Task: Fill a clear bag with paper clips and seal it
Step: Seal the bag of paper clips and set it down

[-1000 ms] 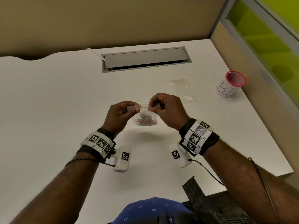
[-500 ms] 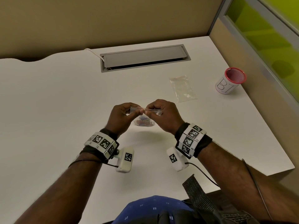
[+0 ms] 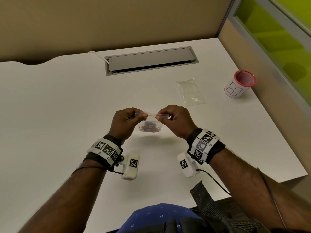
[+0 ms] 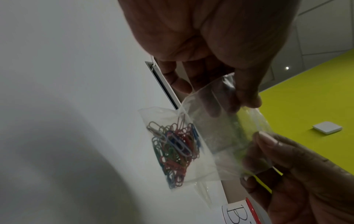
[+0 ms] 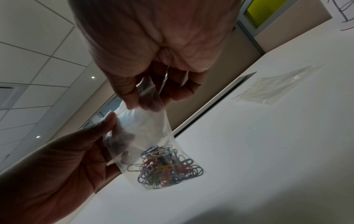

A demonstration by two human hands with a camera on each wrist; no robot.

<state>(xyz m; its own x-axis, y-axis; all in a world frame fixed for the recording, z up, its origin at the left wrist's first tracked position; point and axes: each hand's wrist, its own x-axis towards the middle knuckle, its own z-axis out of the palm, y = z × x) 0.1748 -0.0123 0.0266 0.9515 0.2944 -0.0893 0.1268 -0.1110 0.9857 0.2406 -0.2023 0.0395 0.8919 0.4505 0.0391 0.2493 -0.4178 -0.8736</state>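
Note:
A small clear bag (image 3: 149, 122) hangs just above the white table (image 3: 58, 106), with several coloured paper clips (image 3: 149, 128) bunched at its bottom. My left hand (image 3: 129, 116) pinches the bag's top strip at its left end. My right hand (image 3: 165, 116) pinches the same strip at its right end. The strip runs taut between the two pinches. In the left wrist view the bag (image 4: 210, 136) and its clips (image 4: 174, 151) show beneath my thumb. The right wrist view has the bag (image 5: 145, 136) and clips (image 5: 164, 168) between both hands.
A pile of empty clear bags (image 3: 191, 92) lies to the right behind my hands. A red-rimmed mesh cup (image 3: 239, 84) with a paper label stands near the table's right edge. A grey cable hatch (image 3: 151, 60) sits at the back, with a white cable beside it.
Both hands have drawn slightly apart along the bag's top strip, which now looks stretched flat between them. The bag still hangs with the clips in it.

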